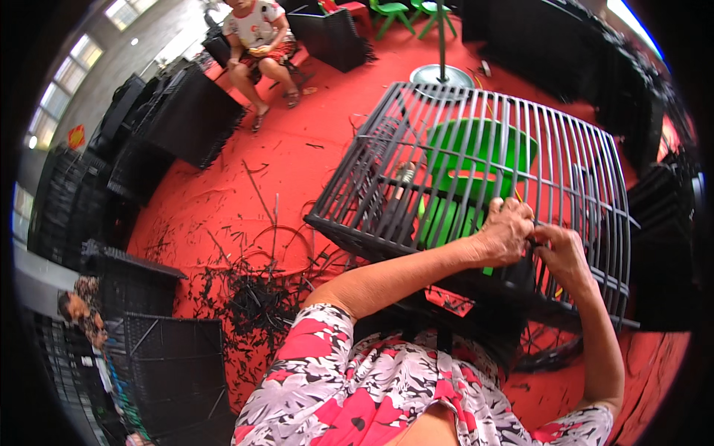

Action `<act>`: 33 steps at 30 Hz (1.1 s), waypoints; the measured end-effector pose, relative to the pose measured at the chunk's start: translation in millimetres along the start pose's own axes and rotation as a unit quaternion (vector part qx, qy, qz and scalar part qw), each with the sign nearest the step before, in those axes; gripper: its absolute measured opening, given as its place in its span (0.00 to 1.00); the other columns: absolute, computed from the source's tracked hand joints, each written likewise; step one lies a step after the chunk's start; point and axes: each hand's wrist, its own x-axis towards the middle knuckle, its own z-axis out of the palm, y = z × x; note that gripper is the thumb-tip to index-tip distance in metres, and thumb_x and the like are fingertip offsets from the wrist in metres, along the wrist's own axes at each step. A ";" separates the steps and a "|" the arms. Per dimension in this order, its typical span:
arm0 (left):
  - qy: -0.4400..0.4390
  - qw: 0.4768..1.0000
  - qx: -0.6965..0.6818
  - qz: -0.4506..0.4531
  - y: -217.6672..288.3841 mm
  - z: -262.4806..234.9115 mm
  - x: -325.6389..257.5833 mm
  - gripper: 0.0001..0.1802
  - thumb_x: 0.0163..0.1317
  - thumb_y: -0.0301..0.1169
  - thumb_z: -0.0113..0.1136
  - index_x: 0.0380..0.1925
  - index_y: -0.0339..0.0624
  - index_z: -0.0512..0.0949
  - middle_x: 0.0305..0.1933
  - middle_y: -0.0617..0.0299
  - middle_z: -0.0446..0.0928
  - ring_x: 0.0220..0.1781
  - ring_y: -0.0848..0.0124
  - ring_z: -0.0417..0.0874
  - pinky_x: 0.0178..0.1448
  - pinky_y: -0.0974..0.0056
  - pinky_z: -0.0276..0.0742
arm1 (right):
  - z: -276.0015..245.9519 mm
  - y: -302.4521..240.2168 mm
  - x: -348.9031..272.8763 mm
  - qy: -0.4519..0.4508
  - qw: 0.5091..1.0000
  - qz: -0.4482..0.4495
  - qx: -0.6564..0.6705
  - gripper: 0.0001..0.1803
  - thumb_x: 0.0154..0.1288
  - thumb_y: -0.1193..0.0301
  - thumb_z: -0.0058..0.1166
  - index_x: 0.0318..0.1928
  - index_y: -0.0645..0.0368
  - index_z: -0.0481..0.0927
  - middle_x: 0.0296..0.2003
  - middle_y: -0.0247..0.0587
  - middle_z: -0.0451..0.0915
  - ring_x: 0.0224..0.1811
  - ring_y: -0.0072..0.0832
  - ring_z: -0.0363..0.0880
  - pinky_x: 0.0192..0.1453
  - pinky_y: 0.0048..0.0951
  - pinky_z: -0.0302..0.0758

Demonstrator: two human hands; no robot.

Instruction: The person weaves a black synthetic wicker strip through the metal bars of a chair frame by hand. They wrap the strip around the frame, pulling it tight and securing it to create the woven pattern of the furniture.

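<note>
A large frame of dark grey slats (595, 160) with a black edge stands in front of me, its slats running away from me. Over its near edge my left hand (508, 232) is closed, knuckles up, with the fingers curled down among the slats. Right beside it my right hand (563, 256) is closed in a pinch, thumb and finger meeting at a small dark bit close to the left hand. What either hand grips is too hidden to name. Through the slats shows a green plastic chair (480, 149).
Black cut scraps (260, 301) litter the red floor (223, 197) to the left. Black woven panels (175, 368) stand around both sides. A seated person (256, 37) is at the far left, another person (83, 308) at the left edge. A pole's round base (439, 76) stands behind the frame.
</note>
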 end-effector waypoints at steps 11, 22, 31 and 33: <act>-0.023 0.970 -0.227 -0.081 -7.9 -14.2 -0.4 0.05 0.49 0.32 0.61 0.25 0.44 0.78 0.54 0.52 0.62 0.59 0.54 0.59 0.61 0.51 0.52 | -0.1 -8.6 7.6 0.017 0.990 0.037 0.134 0.09 0.48 0.76 0.56 0.33 0.63 0.80 0.26 0.39 0.78 0.27 0.24 0.74 0.33 0.25 0.69; 0.058 0.991 -0.116 0.032 -15.5 -49.1 7.6 0.03 0.51 0.27 0.60 0.26 0.41 0.78 0.51 0.57 0.70 0.56 0.61 0.64 0.59 0.59 0.58 | -3.1 -10.2 22.2 -0.071 0.965 0.049 0.249 0.14 0.59 0.66 0.51 0.22 0.63 0.76 0.11 0.28 0.67 0.12 0.13 0.66 0.17 0.20 0.62; 0.000 0.999 -0.039 -0.018 -29.6 -17.4 -0.4 0.04 0.53 0.30 0.60 0.29 0.52 0.80 0.64 0.54 0.58 0.67 0.57 0.53 0.68 0.51 0.47 | -11.3 0.1 5.0 0.082 0.980 0.106 0.149 0.18 0.59 0.63 0.50 0.19 0.65 0.74 0.10 0.29 0.64 0.15 0.14 0.61 0.20 0.24 0.61; -0.020 0.999 -0.019 -0.018 -24.5 -15.3 1.7 0.04 0.52 0.31 0.60 0.29 0.54 0.81 0.65 0.55 0.57 0.68 0.57 0.51 0.68 0.50 0.46 | -14.8 -2.5 6.2 0.064 0.980 0.117 0.151 0.19 0.59 0.62 0.49 0.17 0.63 0.73 0.10 0.28 0.63 0.15 0.13 0.61 0.18 0.24 0.60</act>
